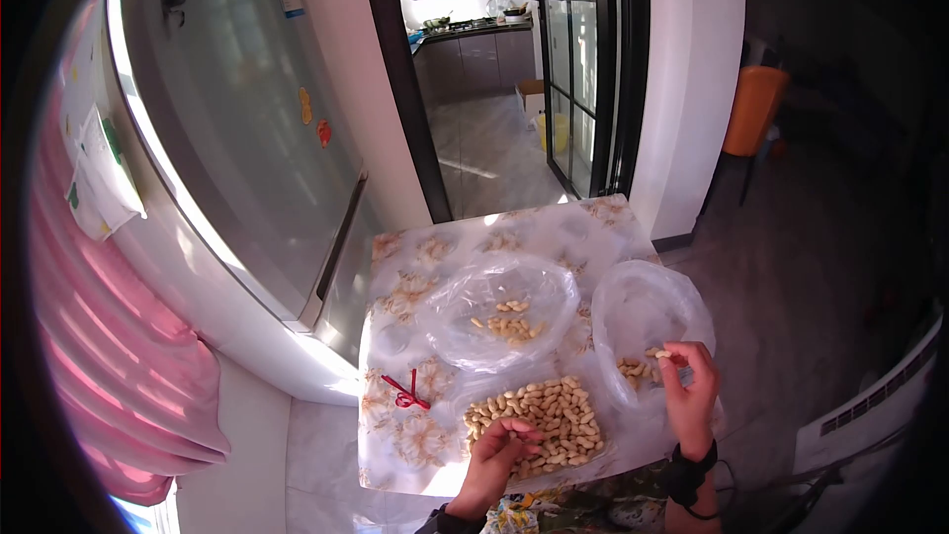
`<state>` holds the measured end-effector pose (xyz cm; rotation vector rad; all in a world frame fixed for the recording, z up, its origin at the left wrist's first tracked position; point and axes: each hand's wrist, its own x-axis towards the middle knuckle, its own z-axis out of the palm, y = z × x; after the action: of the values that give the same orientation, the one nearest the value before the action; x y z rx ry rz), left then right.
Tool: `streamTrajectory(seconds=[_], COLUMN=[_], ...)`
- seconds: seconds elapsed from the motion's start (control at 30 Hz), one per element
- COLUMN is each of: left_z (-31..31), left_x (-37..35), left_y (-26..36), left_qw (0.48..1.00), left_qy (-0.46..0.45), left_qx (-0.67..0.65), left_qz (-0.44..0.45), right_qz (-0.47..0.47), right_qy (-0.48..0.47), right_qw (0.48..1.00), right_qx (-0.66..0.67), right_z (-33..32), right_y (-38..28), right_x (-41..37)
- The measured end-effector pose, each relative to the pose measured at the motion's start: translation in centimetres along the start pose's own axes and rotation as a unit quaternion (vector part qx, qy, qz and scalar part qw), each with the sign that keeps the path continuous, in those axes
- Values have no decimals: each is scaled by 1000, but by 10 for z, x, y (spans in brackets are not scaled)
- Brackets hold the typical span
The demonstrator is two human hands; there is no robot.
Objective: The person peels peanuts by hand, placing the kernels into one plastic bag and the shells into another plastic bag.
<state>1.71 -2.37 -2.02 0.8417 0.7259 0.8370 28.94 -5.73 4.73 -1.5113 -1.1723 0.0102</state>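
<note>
My right hand (689, 391) is raised over the right-hand clear plastic bag (682, 287), pinching a peanut (662, 353) between thumb and fingers. Unshelled peanuts (635, 370) lie inside that bag. My left hand (501, 450) is above the near left part of a clear plastic tray (605, 443) full of unshelled peanuts (559, 415). Its fingers are curled toward the thumb; what they hold, if anything, I cannot make out. Behind the tray, another open clear plastic bag (450, 302) contains a small heap of peanuts (514, 328).
A red tie or ribbon (407, 394) lies on the left of the flowered tablecloth (420, 440). A refrigerator (237, 119) stands close at the left, beside a pink curtain (119, 356). Beyond the table, a glass door (573, 69) opens to a kitchen. An orange chair (756, 111) is at the right.
</note>
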Motion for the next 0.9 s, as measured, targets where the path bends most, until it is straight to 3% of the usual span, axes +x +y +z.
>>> streamTrajectory(seconds=[0.17,0.6,0.67,0.8,0.9], left_z=[6,3,-4,0,6], left_x=[-2,-2,-1,-1,0], left_y=[5,3,-1,0,3], left_qw=[1000,1000,1000,1000,1000], left_qy=[2,-1,-19,-9,27], left_qx=[-11,-4,7,7,-16], left_qz=[8,16,5,13,0], right_qz=[-9,51,39,34,-86], right_qy=[-56,-111,-22,-10,-140], right_qw=[994,988,994,999,986], right_qx=[-90,-98,-103,-27,32], right_z=[-9,-5,-2,8,29], right_y=[30,49,32,1,-31], right_x=[3,-6,-4,-6,-19])
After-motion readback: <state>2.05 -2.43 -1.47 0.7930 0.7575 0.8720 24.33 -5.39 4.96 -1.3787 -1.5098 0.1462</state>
